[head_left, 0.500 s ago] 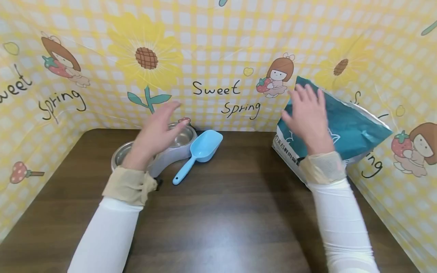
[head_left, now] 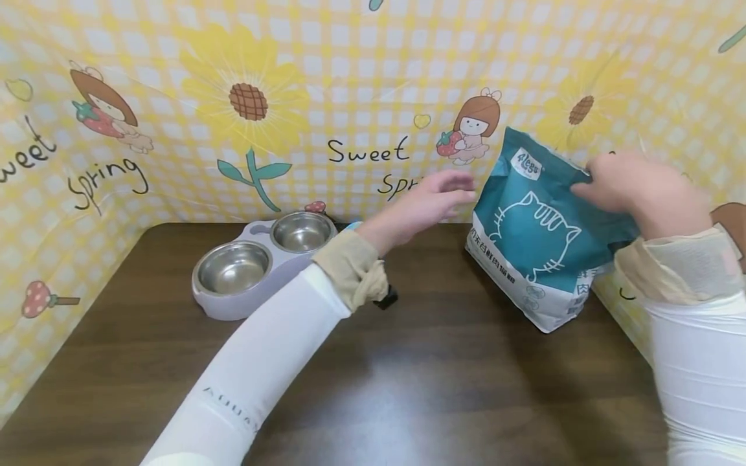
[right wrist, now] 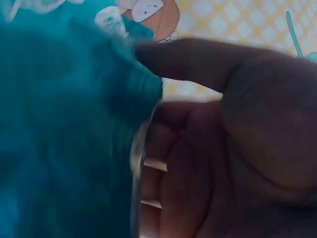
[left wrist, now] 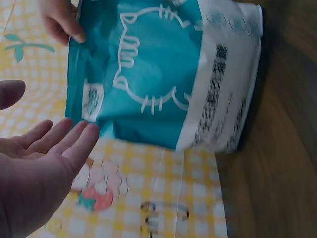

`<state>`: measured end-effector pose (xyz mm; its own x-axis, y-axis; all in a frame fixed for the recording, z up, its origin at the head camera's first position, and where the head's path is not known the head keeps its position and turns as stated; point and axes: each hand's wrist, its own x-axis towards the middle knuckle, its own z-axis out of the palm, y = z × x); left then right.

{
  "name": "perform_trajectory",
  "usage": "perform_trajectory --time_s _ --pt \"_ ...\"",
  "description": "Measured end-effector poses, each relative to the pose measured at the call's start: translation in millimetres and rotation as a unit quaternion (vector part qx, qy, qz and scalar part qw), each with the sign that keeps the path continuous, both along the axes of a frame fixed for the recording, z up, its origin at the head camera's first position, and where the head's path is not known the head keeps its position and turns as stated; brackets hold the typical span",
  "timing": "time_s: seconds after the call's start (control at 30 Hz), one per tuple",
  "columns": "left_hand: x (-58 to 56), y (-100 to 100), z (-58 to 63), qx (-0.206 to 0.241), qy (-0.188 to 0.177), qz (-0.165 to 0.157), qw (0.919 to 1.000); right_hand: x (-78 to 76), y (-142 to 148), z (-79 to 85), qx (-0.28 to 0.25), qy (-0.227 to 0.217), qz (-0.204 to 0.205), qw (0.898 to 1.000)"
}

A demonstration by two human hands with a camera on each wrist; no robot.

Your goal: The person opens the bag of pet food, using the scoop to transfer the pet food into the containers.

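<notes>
A teal and white bag of cat food with a cat outline on its front stands upright at the back right of the table. My right hand pinches its top edge near the right corner; in the right wrist view the thumb lies on the front and the fingers pass behind the edge. My left hand reaches towards the bag's upper left side. Its fingers are extended and hold nothing, with the fingertips overlapping the bag's top corner in the left wrist view.
A pale double feeder with two steel bowls stands at the back left. Only a bit of a blue scoop shows behind my left wrist. Patterned yellow cloth hangs along the back and sides of the brown table.
My left hand has swung right, from over the bowls to near the bag, and its arm now covers most of the scoop. My right hand has moved right and taken hold of the bag's top.
</notes>
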<state>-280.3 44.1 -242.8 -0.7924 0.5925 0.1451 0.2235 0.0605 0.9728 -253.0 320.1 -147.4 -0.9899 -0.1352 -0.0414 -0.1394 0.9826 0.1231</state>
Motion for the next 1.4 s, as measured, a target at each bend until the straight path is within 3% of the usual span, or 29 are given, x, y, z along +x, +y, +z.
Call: perform_trajectory --time_s 0.1,0.23,0.37,0.57,0.8,0.93,1.13,1.27,1.4 --pt "-1.6 22 5.3 0.0 -0.027 -0.015 0.9995 -1.5 7 0.9 0.032 -0.024 0.066 0.997" --pt "-1.0 37 12.0 -0.017 -0.055 -0.003 0.9984 -2.5 4 3.1 0.042 -0.016 0.13 0.991" --pt "2.8 42 19.1 0.005 -0.11 0.002 0.994 0.0 -7 6.2 0.052 -0.034 0.159 0.985" --pt "-9.2 52 15.2 0.03 -0.146 0.014 0.9888 2.9 -26 7.5 0.061 -0.058 0.196 0.977" --pt "-4.8 65 12.6 0.014 -0.143 0.025 0.9893 13.9 -32 10.5 0.028 -0.106 0.186 0.976" --pt "-1.5 68 10.9 0.013 -0.127 0.024 0.9915 13.9 -29 15.5 -0.024 -0.169 0.155 0.973" --pt "1.5 77 8.1 0.002 -0.117 0.023 0.9928 2.2 -5 17.9 -0.101 -0.294 0.072 0.948" --pt "6.2 89 8.4 -0.012 -0.107 0.021 0.994 -6.3 19 13.5 -0.116 -0.318 0.058 0.939" --pt "11.5 99 7.4 -0.014 -0.103 0.024 0.9943 -10.0 35 4.7 -0.187 -0.33 0.056 0.924"
